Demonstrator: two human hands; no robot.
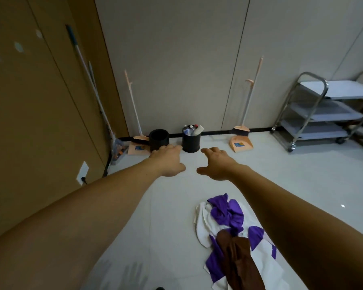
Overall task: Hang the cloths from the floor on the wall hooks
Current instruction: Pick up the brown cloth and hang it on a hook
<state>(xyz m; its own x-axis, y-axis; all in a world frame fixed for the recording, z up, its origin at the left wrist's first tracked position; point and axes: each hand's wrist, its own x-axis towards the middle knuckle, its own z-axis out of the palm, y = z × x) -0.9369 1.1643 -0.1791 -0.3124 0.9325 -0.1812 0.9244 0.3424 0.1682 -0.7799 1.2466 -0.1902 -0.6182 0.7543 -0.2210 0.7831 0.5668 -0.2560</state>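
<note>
On the brown wall (29, 122), pale round fittings (19, 47), perhaps the hooks, are seen. The left hand (169, 160) and right hand (216, 164) are held out, fingers loosely spread, nothing gripped. The purple-and-white cloth (226, 212) and brown cloth (237, 260) are heaped on the pale floor (155, 206), low at the right; one should be pinched by an edge and lifted singly.

Both bare arms are stretched forward, side by side. The left hand (169, 160) and right hand (216, 164) are held palm-down, near each other, fingers relaxed, nothing being gripped.
</note>
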